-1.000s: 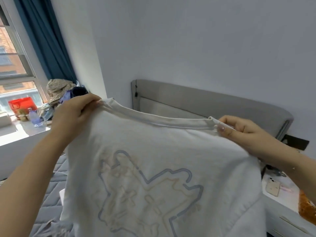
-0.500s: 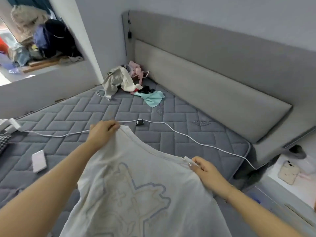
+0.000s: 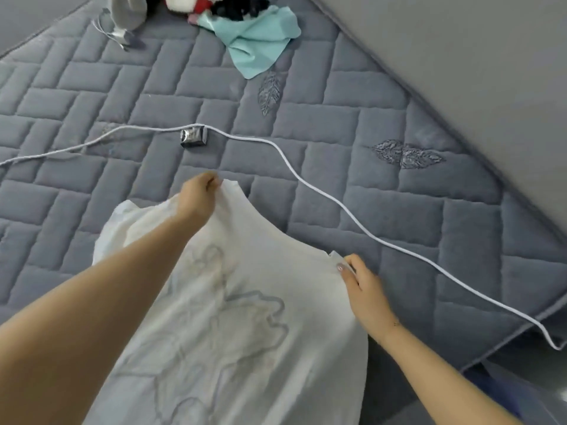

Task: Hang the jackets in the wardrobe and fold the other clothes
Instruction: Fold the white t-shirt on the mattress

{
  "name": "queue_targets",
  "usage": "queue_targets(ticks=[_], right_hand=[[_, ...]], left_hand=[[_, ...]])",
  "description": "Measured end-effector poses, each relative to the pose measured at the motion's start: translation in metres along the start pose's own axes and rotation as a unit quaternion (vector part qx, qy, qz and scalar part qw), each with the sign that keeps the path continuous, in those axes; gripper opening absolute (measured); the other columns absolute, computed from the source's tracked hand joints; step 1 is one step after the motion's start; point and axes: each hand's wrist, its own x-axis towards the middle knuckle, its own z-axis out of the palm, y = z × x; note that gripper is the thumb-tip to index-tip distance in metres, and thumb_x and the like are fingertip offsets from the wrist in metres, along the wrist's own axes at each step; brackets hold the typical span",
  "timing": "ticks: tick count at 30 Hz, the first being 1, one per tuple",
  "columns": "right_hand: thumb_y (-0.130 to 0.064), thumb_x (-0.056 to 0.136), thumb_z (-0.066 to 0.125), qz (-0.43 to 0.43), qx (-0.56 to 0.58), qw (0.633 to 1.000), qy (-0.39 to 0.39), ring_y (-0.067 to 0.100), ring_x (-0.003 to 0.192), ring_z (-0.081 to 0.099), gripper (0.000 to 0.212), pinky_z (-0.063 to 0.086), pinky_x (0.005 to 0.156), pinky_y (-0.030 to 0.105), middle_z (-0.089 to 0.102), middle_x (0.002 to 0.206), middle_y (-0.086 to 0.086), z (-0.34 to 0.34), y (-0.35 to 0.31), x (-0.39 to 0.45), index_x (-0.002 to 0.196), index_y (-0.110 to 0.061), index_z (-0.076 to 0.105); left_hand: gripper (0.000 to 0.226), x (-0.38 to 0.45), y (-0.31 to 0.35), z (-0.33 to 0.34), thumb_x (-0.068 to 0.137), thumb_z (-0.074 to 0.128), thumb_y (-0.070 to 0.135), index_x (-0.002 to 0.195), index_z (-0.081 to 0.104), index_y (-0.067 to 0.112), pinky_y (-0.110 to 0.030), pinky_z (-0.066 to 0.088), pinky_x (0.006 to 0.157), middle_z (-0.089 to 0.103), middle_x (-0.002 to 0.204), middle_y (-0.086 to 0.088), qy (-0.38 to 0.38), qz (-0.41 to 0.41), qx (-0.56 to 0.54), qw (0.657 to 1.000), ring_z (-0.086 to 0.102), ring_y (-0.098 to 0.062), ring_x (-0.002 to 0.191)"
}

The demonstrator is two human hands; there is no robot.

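**White tee down at bed level, both hands on the shoulders**

- White T-shirt (image 3: 245,317) spread over the near part of the grey quilted mattress (image 3: 337,124), pale outline print facing up. A second ago it was held up in front of the wall and headboard; half a second ago it was partway down. Collar edge now runs low, between the two hands.
- Left hand (image 3: 196,197): fingers curled, pinching the shirt's far-left shoulder corner. Same grip point as before, only lower and further out over the bed.
- Right hand (image 3: 365,289): thumb and fingers pinching the right shoulder corner, near the mattress's near-right part. Same grip as before.
- Left sleeve area bunches up beside the left forearm, not flat.
- View has tipped down: window and sill are out of shot, only the grey headboard pad (image 3: 460,41) at top right.
- White cable (image 3: 322,191) crosses the mattress beyond the shirt, apart from it, and drops off the right edge. Small dark adapter block (image 3: 193,138) sits on the cable, past the left hand. Neither has moved.
- Clothes pile (image 3: 221,7) at the far end, teal cloth (image 3: 257,41) in front of it, well apart from the shirt.
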Motion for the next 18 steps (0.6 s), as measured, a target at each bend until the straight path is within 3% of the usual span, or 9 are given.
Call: queue_targets(ticks=[2,4,6,9,12,15,18], right_hand=[[-0.028,0.103,0.044,-0.003,0.003,1.0,0.025,0.013,0.059,0.041,0.028,0.035,0.059,0.037,0.049,0.065,0.007,-0.024,0.01,0.03,0.079,-0.014,0.043],[-0.029,0.103,0.045,-0.007,-0.013,0.999,0.034,0.014,0.06,0.041,0.027,0.034,0.059,0.037,0.049,0.065,0.008,-0.047,0.017,0.055,0.08,-0.013,0.043],[-0.029,0.103,0.045,-0.003,-0.043,0.999,0.018,0.021,0.062,0.046,0.025,0.039,0.059,0.041,0.055,0.069,0.013,-0.063,0.026,0.074,0.084,-0.012,0.047],[-0.024,0.102,0.047,0.0,-0.088,0.996,0.005,0.026,0.061,0.048,0.022,0.042,0.061,0.047,0.056,0.064,0.011,-0.068,0.04,0.092,0.087,-0.008,0.05],[-0.022,0.102,0.049,-0.029,-0.129,0.99,0.05,0.017,0.053,0.044,0.021,0.035,0.051,0.037,0.052,0.056,0.002,-0.058,0.051,0.096,0.085,-0.009,0.05],[-0.022,0.102,0.048,-0.036,-0.156,0.983,0.093,0.009,0.048,0.039,0.017,0.026,0.045,0.022,0.045,0.055,-0.007,-0.046,0.05,0.091,0.088,-0.012,0.049],[-0.032,0.1,0.05,0.029,-0.06,0.994,0.085,0.002,0.059,0.051,0.011,0.038,0.053,0.018,0.057,0.073,-0.008,-0.043,0.042,0.076,0.099,-0.021,0.049]], left_hand=[[0.019,0.021,0.022,0.028,0.1,0.05,0.016,0.091,0.063,0.006,-0.023,0.02,0.06,0.057,0.084,-0.009,0.019,-0.003,-0.006,1.0,0.047,-0.021,0.079],[0.022,0.044,0.041,0.054,0.099,0.051,0.016,0.096,0.066,0.0,-0.026,0.023,0.064,0.062,0.093,-0.018,0.006,0.006,-0.017,1.0,0.054,-0.031,0.086],[0.025,0.063,0.051,0.08,0.1,0.05,0.015,0.104,0.066,-0.004,-0.03,0.031,0.079,0.059,0.109,-0.024,-0.014,-0.001,-0.026,1.0,0.055,-0.036,0.103],[0.026,0.07,0.049,0.114,0.1,0.048,0.013,0.104,0.063,-0.007,-0.032,0.033,0.095,0.047,0.114,-0.023,0.002,-0.023,-0.025,0.999,0.047,-0.039,0.111],[0.021,0.063,0.041,0.136,0.1,0.044,0.012,0.104,0.058,-0.002,-0.031,0.029,0.098,0.043,0.121,-0.023,0.045,-0.002,-0.036,0.998,0.042,-0.037,0.113],[0.022,0.058,0.041,0.135,0.099,0.046,0.011,0.117,0.054,0.002,-0.034,0.03,0.108,0.041,0.13,-0.019,0.053,0.026,-0.093,0.994,0.04,-0.033,0.12],[0.037,0.025,0.037,0.124,0.098,0.049,0.016,0.134,0.049,0.008,-0.052,0.02,0.116,0.038,0.145,-0.015,0.06,0.087,-0.069,0.992,0.036,-0.03,0.134]])
